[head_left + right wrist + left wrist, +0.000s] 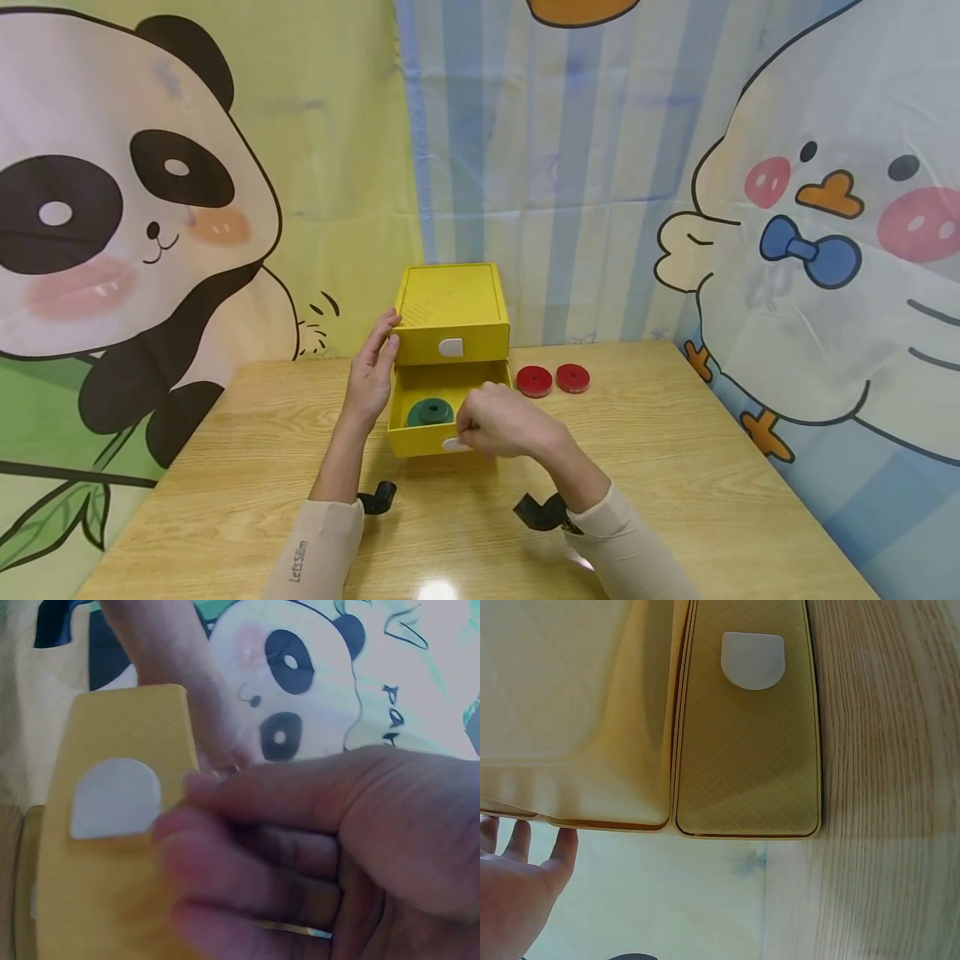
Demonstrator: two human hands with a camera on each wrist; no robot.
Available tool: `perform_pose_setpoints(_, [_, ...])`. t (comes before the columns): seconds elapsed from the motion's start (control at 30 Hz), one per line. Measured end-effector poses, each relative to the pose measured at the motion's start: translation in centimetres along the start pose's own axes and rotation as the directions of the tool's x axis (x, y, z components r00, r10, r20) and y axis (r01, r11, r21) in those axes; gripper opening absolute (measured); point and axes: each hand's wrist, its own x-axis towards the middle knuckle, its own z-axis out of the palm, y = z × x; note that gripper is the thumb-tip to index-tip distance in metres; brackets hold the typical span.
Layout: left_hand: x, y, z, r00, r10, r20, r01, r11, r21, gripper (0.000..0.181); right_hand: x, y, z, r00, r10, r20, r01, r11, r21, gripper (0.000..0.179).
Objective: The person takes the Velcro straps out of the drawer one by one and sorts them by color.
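Observation:
A yellow chest of drawers [450, 296] stands on the table with its middle drawer [411, 444] pulled out. Inside that drawer lie green round rolls [435, 410], one overlapping another, with a hole in the upper one. My left hand [371, 375] rests its fingers along the chest's upper left side; in the left wrist view its fingertips touch the yellow edge. At the drawer's front, my right hand [506, 418] has curled fingers, thumb and index fingertip pinching at the edge of the white handle [116, 799]. The hand covers the drawer's right front corner in the head view.
Two red round rolls [535, 381] lie side by side right of the chest. Below the pulled-out drawer, a lower drawer [750, 750] is closed. Behind the wooden table [675, 467] hangs a cartoon-printed curtain [337, 167]. Black wrist mounts [542, 511] stick out below both wrists.

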Motion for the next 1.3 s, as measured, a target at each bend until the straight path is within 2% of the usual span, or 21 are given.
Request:
perform_pose_setpoints(0.07, [0.1, 0.1, 0.0, 1.0, 0.002, 0.001, -0.002, 1.0, 0.001, 0.043, -0.1, 0.2, -0.4, 0.999, 0.007, -0.037, -0.004, 0.996, 0.087, 0.017])
perform_pose_setpoints(0.13, [0.1, 0.1, 0.1, 1.0, 0.004, 0.003, -0.004, 1.0, 0.002, 0.043, -0.1, 0.5, -0.7, 0.994, 0.012, -0.109, 0.006, 0.987, 0.158, 0.009])
perform_pose_setpoints(0.27, [0.0, 0.1, 0.1, 1.0, 0.001, 0.002, -0.001, 1.0, 0.004, 0.041, 0.1, 1.3, -0.8, 0.958, 0.0, -0.286, 0.057, 0.98, 0.192, 0.01])
perform_pose_setpoints(0.33, [0.0, 0.0, 0.0, 1.0, -0.001, -0.001, 0.001, 1.0, 0.005, 0.041, 0.4, 1.7, -0.5, 0.942, -0.02, -0.336, 0.09, 0.977, 0.193, 0.015])
perform_pose_setpoints(0.43, [-0.1, 0.0, 0.0, 1.0, -0.007, -0.004, 0.007, 1.0, 0.004, 0.041, 1.1, 2.1, 0.1, 0.93, -0.053, -0.364, 0.13, 0.973, 0.192, 0.025])
perform_pose_setpoints(0.6, [-0.2, 0.0, 0.0, 1.0, -0.006, 0.002, 0.006, 1.0, 0.004, 0.043, 2.1, 2.6, 1.4, 0.937, -0.049, -0.347, 0.124, 0.972, 0.199, 0.038])
perform_pose_setpoints(0.67, [-0.1, 0.0, 0.0, 1.0, -0.001, 0.004, 0.001, 1.0, 0.005, 0.044, 2.4, 2.8, 1.8, 0.935, -0.04, -0.353, 0.115, 0.974, 0.194, 0.039])
perform_pose_setpoints(0.87, [-0.1, 0.2, -0.1, 1.0, -0.002, 0.011, 0.002, 1.0, 0.012, 0.043, 3.4, 3.2, 2.7, 0.906, -0.05, -0.42, 0.122, 0.981, 0.147, 0.034])
perform_pose_setpoints(0.9, [-0.1, 0.2, -0.1, 1.0, -0.003, 0.012, 0.003, 1.0, 0.012, 0.043, 3.5, 3.1, 2.7, 0.906, -0.047, -0.42, 0.119, 0.982, 0.146, 0.033])
perform_pose_setpoints(0.97, [-0.1, 0.2, -0.1, 1.0, -0.003, 0.01, 0.003, 1.0, 0.011, 0.043, 3.8, 3.1, 2.6, 0.923, -0.023, -0.384, 0.091, 0.983, 0.161, 0.033])
perform_pose_setpoints(1.07, [-0.1, 0.1, -0.1, 1.0, -0.005, 0.012, 0.005, 1.0, 0.016, 0.044, 4.3, 2.8, 2.4, 0.965, 0.03, -0.261, 0.01, 0.989, 0.149, 0.034])
perform_pose_setpoints(1.13, [-0.1, 0.1, -0.2, 1.0, -0.006, 0.012, 0.006, 1.0, 0.02, 0.044, 4.7, 2.6, 2.2, 0.985, 0.05, -0.163, -0.031, 0.993, 0.116, 0.034])
perform_pose_setpoints(1.2, [-0.1, 0.2, -0.2, 1.0, -0.008, 0.013, 0.008, 1.0, 0.019, 0.044, 5.1, 2.5, 2.0, 0.994, 0.053, -0.091, -0.047, 0.996, 0.071, 0.032])
perform_pose_setpoints(1.3, [-0.2, 0.3, -0.1, 1.0, 0.0, 0.014, 0.0, 1.0, 0.013, 0.043, 5.7, 2.5, 2.0, 0.998, 0.039, -0.046, -0.037, 0.998, 0.042, 0.027])
